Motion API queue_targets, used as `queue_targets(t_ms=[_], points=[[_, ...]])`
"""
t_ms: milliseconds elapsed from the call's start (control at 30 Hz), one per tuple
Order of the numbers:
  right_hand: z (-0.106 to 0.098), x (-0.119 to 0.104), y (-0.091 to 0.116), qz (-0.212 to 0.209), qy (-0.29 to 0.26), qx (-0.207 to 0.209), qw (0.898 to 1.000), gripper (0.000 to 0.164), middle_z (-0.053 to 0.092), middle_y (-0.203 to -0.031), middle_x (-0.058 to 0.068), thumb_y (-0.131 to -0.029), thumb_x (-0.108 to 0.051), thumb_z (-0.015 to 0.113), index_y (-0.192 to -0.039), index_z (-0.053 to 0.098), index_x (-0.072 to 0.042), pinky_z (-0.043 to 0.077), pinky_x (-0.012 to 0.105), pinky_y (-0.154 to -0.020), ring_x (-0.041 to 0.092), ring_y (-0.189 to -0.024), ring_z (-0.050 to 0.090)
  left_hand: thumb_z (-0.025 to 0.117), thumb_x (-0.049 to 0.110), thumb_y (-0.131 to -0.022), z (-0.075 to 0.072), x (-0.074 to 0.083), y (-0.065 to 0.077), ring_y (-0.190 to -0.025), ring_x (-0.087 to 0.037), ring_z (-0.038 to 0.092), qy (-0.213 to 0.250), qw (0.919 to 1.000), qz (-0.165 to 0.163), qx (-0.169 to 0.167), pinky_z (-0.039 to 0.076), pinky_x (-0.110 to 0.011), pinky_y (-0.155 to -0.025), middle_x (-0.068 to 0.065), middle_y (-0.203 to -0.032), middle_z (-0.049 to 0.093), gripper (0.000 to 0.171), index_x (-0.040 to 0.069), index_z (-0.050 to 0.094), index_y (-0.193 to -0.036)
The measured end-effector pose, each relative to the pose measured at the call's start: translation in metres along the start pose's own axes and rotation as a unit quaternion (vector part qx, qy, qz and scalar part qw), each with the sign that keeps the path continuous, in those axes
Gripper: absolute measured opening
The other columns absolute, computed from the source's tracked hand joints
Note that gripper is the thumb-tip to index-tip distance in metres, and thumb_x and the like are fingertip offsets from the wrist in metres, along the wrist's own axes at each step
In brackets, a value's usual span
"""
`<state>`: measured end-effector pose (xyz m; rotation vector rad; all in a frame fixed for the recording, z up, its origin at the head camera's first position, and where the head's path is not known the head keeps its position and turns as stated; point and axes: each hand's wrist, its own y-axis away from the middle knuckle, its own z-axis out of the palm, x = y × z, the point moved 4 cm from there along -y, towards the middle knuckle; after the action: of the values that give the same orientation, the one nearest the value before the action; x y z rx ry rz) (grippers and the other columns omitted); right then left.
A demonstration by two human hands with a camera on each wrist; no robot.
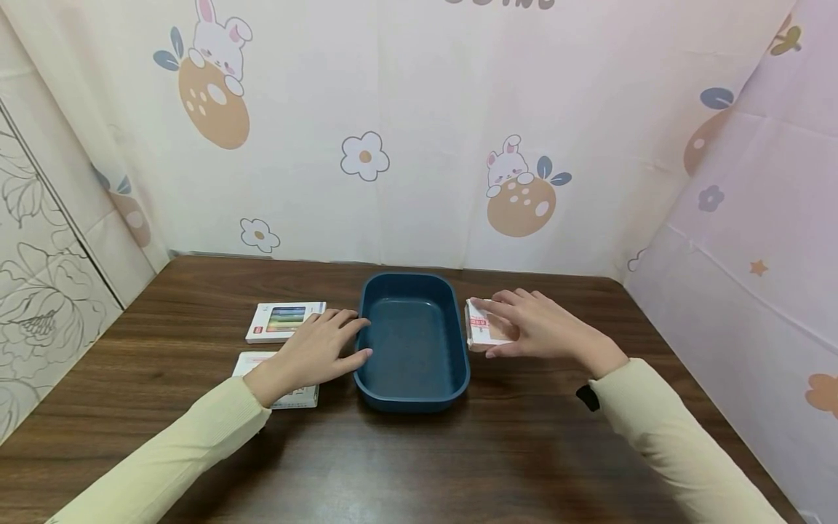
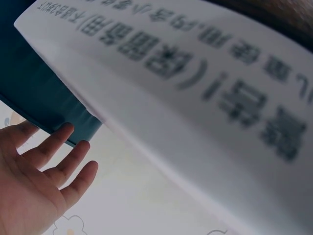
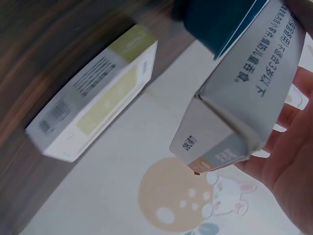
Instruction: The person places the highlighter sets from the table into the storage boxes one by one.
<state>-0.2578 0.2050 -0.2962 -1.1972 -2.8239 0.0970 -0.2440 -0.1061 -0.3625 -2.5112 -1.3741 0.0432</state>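
Observation:
A dark blue rectangular bin (image 1: 409,349) sits in the middle of the table. My left hand (image 1: 313,351) is at its left rim, fingers spread with nothing gripped. Below that hand and wrist lies a white box with printed text (image 1: 300,398), partly covered; its lettered side (image 2: 161,83) looms large in the left wrist view. Right of the bin, my right hand (image 1: 540,326) holds a small white carton (image 1: 483,331) between thumb and fingers. The right wrist view shows this carton (image 3: 244,83) tilted, its printed end towards the camera.
Behind the left hand lies a white box with a window of coloured sticks (image 1: 278,320). A white and yellow-green box (image 3: 93,98) lies on the table in the right wrist view. A patterned cloth (image 1: 425,196) hangs along the table's back edge.

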Motion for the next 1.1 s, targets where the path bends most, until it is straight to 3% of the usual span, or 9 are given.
queue_targets(t_ms=[600, 1100], points=[[0.003, -0.026, -0.052, -0.029, 0.013, -0.017, 0.999, 0.079, 0.054, -0.122, 0.008, -0.073, -0.059, 0.064, -0.139, 0.039, -0.023, 0.043, 0.041, -0.085, 0.021, -0.102, 0.05, 0.049, 0.052, -0.087, -0.001, 0.0, -0.001, -0.117, -0.026, 0.048, 0.0, 1.0, 0.0, -0.004, 0.041, -0.049, -0.093, -0.007, -0.128, 0.053, 0.054, 0.017, 0.053, -0.128], [0.011, -0.039, -0.094, -0.022, 0.015, -0.039, 0.999, 0.08, 0.053, -0.123, 0.007, -0.074, -0.062, 0.061, -0.14, 0.037, -0.025, 0.041, 0.044, -0.092, 0.023, -0.104, 0.049, 0.048, 0.054, -0.086, -0.001, 0.001, -0.001, -0.117, -0.027, 0.048, 0.002, 0.9998, -0.01, -0.014, 0.04, -0.05, -0.094, -0.008, -0.129, 0.052, 0.056, 0.017, 0.053, -0.128]])
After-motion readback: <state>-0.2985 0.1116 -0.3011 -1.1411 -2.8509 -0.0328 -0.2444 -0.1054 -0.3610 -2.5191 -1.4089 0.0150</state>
